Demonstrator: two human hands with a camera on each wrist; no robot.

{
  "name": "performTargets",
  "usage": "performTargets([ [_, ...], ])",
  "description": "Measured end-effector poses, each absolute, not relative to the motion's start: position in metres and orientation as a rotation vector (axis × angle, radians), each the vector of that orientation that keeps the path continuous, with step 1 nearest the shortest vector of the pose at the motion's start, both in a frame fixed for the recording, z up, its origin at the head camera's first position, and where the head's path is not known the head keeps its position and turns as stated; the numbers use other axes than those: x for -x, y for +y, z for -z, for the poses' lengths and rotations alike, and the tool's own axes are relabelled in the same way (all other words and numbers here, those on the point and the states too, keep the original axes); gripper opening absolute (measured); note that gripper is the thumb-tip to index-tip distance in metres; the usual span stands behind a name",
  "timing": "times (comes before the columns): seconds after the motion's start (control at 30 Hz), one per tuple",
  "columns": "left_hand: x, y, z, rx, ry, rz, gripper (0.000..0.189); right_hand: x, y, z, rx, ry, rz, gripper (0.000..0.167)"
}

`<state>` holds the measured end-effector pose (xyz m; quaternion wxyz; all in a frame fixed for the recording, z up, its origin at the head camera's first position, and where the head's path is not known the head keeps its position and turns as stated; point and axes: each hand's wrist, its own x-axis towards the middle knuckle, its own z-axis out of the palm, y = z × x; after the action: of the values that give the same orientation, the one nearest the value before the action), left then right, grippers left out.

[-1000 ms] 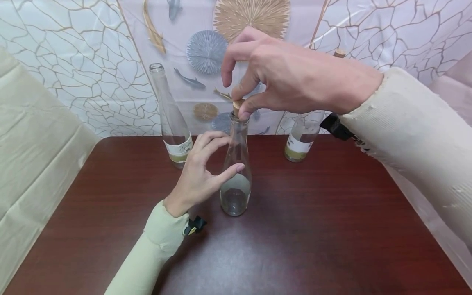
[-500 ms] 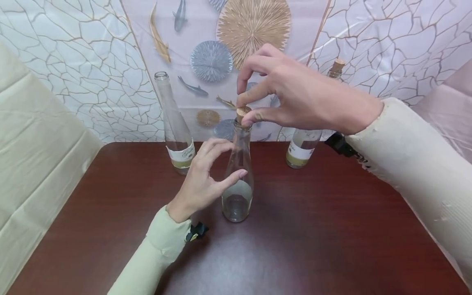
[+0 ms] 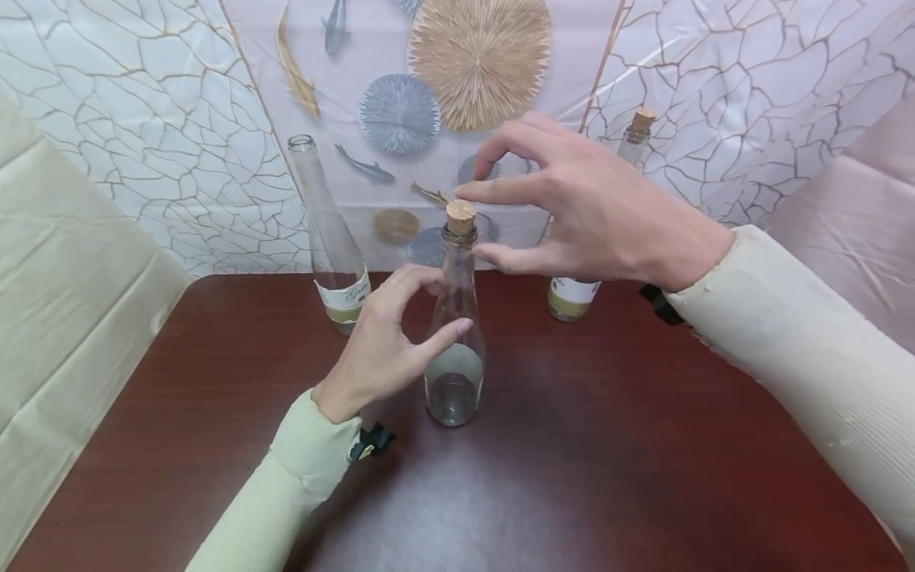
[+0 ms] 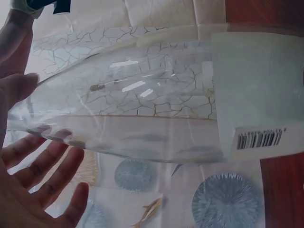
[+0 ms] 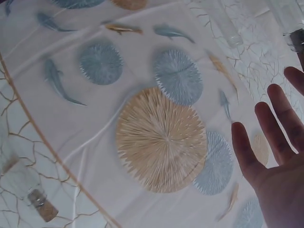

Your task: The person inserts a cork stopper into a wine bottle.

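A clear glass bottle (image 3: 453, 393) stands upright on the table, a cork (image 3: 461, 214) seated in its mouth with the upper part showing above the rim. My left hand (image 3: 379, 342) holds this bottle around its upper body, thumb on the near side and fingers behind. In the left wrist view, a pale label (image 4: 259, 90) with a barcode shows on the bottle (image 4: 142, 95). Beside the cork is my right hand (image 3: 600, 210), thumb and forefinger spread apart with nothing between them. The right wrist view shows the right hand (image 5: 285, 175) with fingers extended.
An uncorked glass bottle (image 3: 339, 282) with a white and green label stands back left. Back right is a similar labelled bottle (image 3: 572, 298) topped by a cork (image 3: 642, 121), partly hidden behind the right hand. A patterned cloth (image 3: 493, 71) hangs behind the dark red table (image 3: 572, 469).
The right hand has let go of the cork and drawn back to the right, leaving it in the bottle's mouth. The left hand keeps its place on the bottle.
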<state>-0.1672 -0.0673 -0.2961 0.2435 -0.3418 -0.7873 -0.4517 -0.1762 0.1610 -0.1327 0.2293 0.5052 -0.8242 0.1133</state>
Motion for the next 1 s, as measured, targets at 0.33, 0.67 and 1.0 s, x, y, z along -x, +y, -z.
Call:
performTargets([
  [0.33,0.171,-0.056,0.265,0.937,-2.040,1.358,0.031,0.168,0.185,0.148,-1.278,-2.274,-0.252,0.020],
  [0.67,0.182,-0.042,0.252,0.907,-2.137,1.270,0.032,0.160,0.228,0.186,-1.112,-2.398,-0.304,0.020],
  [1.0,0.226,-0.029,0.225,0.854,-2.341,1.318,0.027,0.152,0.253,0.264,-0.983,-2.598,-0.400,0.016],
])
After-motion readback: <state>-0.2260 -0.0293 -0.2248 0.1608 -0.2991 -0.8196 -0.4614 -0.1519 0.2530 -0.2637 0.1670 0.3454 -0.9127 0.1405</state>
